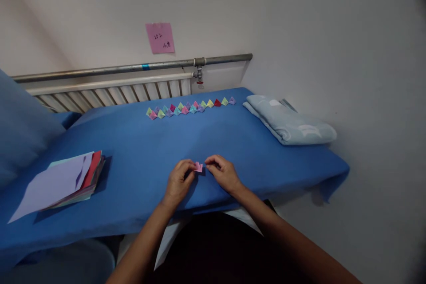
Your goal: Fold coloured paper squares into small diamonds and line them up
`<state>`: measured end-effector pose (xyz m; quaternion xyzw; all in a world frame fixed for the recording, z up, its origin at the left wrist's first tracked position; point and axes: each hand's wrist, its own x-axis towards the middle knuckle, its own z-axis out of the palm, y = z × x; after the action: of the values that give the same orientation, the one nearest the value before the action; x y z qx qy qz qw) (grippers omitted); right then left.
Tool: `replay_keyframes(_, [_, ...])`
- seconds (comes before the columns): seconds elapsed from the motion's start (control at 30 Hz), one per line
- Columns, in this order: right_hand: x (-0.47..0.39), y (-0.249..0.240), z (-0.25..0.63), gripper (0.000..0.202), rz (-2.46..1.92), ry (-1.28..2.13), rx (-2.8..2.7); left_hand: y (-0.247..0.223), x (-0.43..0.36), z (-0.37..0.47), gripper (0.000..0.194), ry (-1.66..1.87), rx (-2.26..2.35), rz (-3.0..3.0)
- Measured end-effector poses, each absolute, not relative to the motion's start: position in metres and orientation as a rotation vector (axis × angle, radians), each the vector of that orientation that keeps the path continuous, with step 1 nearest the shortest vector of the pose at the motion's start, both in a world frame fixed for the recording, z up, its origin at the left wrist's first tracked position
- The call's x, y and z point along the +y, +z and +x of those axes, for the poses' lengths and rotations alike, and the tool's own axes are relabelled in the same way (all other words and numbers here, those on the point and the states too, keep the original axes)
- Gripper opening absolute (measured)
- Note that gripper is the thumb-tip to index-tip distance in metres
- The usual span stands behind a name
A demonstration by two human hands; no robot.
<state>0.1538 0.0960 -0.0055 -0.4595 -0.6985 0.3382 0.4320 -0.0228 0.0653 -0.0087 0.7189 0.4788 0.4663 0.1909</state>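
My left hand point(179, 179) pinches a small folded pink paper piece point(199, 167) between thumb and fingers, just above the blue cloth. The piece has a pointed, notched outline, and its left end is covered by the fingertips. My right hand point(223, 174) is close by on the right, its fingers curled in, with a narrow gap between them and the pink paper. Nothing shows in its fingers. Beyond both hands, small folded paper pieces point(185, 109) in several colours lie in two rows, the back one reaching farther right.
A stack of coloured paper point(63, 182) lies at the left on the blue-covered table point(140, 151). At the right is a folded pale blanket point(289, 122) by the wall. Behind the table run a radiator point(116, 93) and a metal pipe point(109, 70). A pink note point(160, 38) hangs above.
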Motion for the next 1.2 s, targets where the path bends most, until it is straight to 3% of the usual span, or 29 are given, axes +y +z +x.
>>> replay_keyframes(1.2, [0.096, 0.001, 0.151, 0.009, -1.022, 1.24, -1.684, 0.005, 0.058, -0.025, 0.021, 1.223, 1.246, 2.165])
